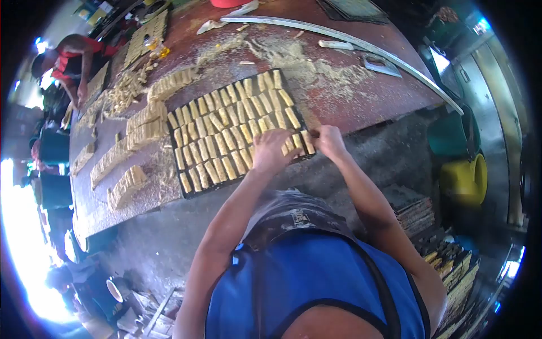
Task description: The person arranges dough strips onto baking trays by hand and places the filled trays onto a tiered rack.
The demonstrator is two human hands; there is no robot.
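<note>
A dark baking tray [186, 195] lies at the table's front edge, filled with rows of pale yellow dough sticks [217, 141]. My left hand [271, 151] rests over the sticks in the tray's front right part, its thumb apart from its fingers. Some sticks beneath that hand are hidden. My right hand [330, 141] is at the tray's right edge, beside the last stick [307, 142] of the front row. Its fingers are curled closed; what they hold, if anything, is hidden.
On the red table [367, 101] lie cut dough strips [127, 186], crumbs, a long metal strip [339, 35] and a flat scraper [381, 65]. Another person [73, 59] leans over the far left side. Stacked trays [451, 271] stand at my right, near a yellow bucket [466, 181].
</note>
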